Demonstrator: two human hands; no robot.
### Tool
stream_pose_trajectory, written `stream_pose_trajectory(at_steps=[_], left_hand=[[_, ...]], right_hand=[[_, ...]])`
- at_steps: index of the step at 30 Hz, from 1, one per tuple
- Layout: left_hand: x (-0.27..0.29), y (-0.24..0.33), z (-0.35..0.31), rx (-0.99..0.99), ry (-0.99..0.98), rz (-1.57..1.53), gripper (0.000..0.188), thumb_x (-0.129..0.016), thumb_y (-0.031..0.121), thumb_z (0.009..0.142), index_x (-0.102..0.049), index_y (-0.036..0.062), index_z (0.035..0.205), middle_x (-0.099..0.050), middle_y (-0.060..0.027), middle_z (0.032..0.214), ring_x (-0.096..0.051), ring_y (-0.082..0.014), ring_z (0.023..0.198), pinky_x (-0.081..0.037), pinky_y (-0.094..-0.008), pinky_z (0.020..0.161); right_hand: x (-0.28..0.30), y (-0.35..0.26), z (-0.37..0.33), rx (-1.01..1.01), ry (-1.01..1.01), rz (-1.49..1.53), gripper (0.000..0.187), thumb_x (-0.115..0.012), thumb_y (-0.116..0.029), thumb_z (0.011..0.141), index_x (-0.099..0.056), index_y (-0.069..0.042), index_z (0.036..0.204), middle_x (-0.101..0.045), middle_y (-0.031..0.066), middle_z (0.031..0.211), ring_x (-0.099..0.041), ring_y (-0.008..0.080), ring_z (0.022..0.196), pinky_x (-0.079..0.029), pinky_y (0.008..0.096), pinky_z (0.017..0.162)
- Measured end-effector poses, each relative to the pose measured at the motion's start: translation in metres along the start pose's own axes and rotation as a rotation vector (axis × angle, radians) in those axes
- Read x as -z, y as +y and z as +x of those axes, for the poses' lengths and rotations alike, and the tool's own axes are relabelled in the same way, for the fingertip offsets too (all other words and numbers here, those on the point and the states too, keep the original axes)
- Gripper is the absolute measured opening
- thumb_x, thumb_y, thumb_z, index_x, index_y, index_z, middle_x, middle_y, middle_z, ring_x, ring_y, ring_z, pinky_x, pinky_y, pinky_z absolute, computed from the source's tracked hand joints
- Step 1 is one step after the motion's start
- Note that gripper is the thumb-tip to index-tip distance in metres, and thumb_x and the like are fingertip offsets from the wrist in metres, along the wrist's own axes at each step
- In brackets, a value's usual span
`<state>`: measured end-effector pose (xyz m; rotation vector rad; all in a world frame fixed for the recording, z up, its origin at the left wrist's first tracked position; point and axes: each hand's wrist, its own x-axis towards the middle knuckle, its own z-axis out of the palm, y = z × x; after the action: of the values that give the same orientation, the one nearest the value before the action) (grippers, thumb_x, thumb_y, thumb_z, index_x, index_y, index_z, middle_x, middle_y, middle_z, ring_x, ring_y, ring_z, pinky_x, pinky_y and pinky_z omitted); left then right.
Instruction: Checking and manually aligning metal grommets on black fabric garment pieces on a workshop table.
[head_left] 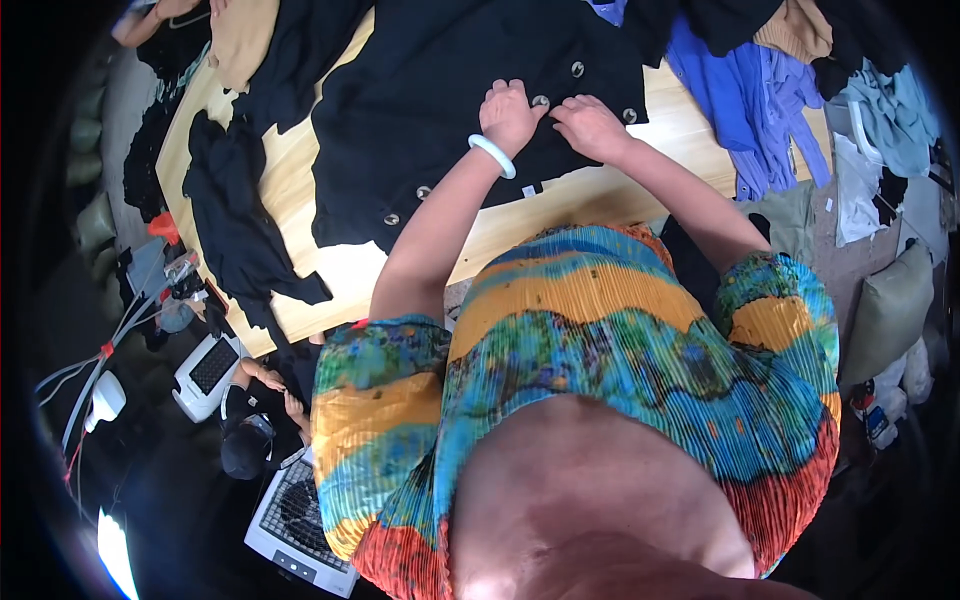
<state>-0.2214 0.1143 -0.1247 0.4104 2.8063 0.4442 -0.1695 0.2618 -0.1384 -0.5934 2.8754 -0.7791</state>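
Note:
A black garment [420,110] lies spread on the wooden table in front of me, with several large pale round buttons on it. My left hand [510,118], with a pale bangle [492,157] at its wrist, rests on the cloth with curled fingers. Its thumb reaches one button [541,101]. From the other side, my right hand [592,130] pinches at the cloth close to that same button. The fingertips partly hide what each hand grips. Another button [577,69] shows farther up, and one more [629,116] sits right of my right hand.
Blue-purple clothes [745,105] hang over the right edge of the wooden table [540,215]. More black cloth [235,200] lies at the left. A person in a dark cap [247,448] is at the lower left, near white fan-like units [208,375]. Another person's hand [172,8] shows at the upper left.

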Motion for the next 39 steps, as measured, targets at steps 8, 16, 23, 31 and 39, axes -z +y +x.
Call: stream_pose_trajectory(at_steps=[8,16,23,31,39], left_hand=[[-0.019,-0.009,0.002,-0.163,0.162,-0.084,0.015,-0.062,0.012,0.07,-0.056,-0.0001,0.078,-0.052,-0.0164,0.084,-0.053,-0.0317,0.08,-0.045,-0.0403,0.069],[-0.02,-0.01,0.006,0.106,0.025,-0.07,0.024,-0.061,0.014,0.069,-0.057,0.0013,0.089,-0.056,-0.0185,0.091,-0.056,-0.0332,0.085,-0.046,-0.0384,0.076],[-0.016,-0.024,0.014,0.113,-0.091,-0.36,0.025,-0.061,0.015,0.068,-0.059,-0.0001,0.088,-0.059,-0.0185,0.089,-0.058,-0.0318,0.085,-0.047,-0.0367,0.075],[-0.026,-0.025,0.021,0.079,-0.088,-0.533,0.037,-0.066,0.024,0.069,-0.06,-0.0027,0.094,-0.062,-0.018,0.088,-0.061,-0.0262,0.085,-0.047,-0.0304,0.077],[-0.022,-0.028,0.031,0.203,-0.246,-0.713,0.03,-0.065,0.017,0.069,-0.061,-0.0033,0.092,-0.064,-0.0143,0.084,-0.061,-0.0217,0.077,-0.047,-0.0289,0.072]], right_hand=[[-0.011,0.004,0.004,-0.071,0.044,0.051,0.012,-0.048,-0.005,0.072,-0.056,-0.001,0.081,-0.056,0.0144,0.08,-0.053,0.0289,0.082,-0.04,0.0382,0.079],[-0.02,0.0,0.014,-0.142,0.128,0.169,0.015,-0.05,0.0,0.068,-0.055,-0.003,0.081,-0.056,0.0128,0.079,-0.053,0.029,0.081,-0.041,0.039,0.077],[-0.03,0.007,0.017,-0.162,0.221,0.271,0.013,-0.051,-0.001,0.067,-0.055,-0.005,0.079,-0.057,0.012,0.078,-0.055,0.0284,0.08,-0.042,0.0392,0.076],[-0.029,0.005,0.014,-0.172,0.26,0.328,0.012,-0.054,-0.001,0.066,-0.055,-0.005,0.078,-0.057,0.0112,0.079,-0.054,0.0281,0.081,-0.043,0.0382,0.077],[-0.017,0.003,0.01,-0.13,0.229,0.319,0.018,-0.056,-0.006,0.072,-0.05,-0.004,0.089,-0.056,0.0119,0.084,-0.054,0.0279,0.084,-0.041,0.0383,0.078]])
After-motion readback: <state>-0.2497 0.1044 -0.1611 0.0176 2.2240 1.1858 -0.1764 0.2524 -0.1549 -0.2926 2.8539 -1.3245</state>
